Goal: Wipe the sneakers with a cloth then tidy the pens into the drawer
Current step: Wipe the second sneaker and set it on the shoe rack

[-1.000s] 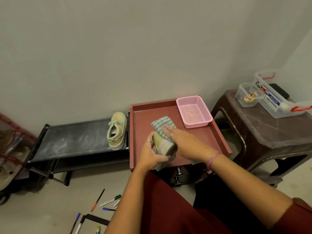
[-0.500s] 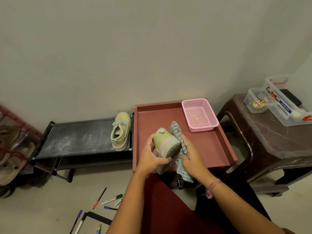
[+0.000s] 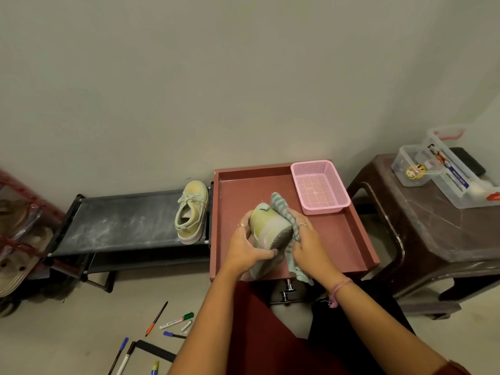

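From the head camera, the left hand (image 3: pixel 247 246) is holding a pale green sneaker (image 3: pixel 266 231) tipped on its side above the red drawer (image 3: pixel 351 239), its grip wrapping the shoe with the thumb lying across the sole. The right hand (image 3: pixel 311 243) is pressing a striped cloth (image 3: pixel 280 205) against the sneaker's far side, its grip curling around the fabric, and the cloth's lower end is hanging down past the wrist. A pink basket (image 3: pixel 319 185) is sitting in the drawer's far right corner. The second sneaker (image 3: pixel 192 209) is resting on the right end of the black shoe rack (image 3: pixel 121 220), just beside the drawer. Several pens (image 3: pixel 176 320) are lying scattered on the floor near the lower left. Clear plastic boxes (image 3: pixel 443 169) are standing on the brown surface (image 3: pixel 433 226) at right.
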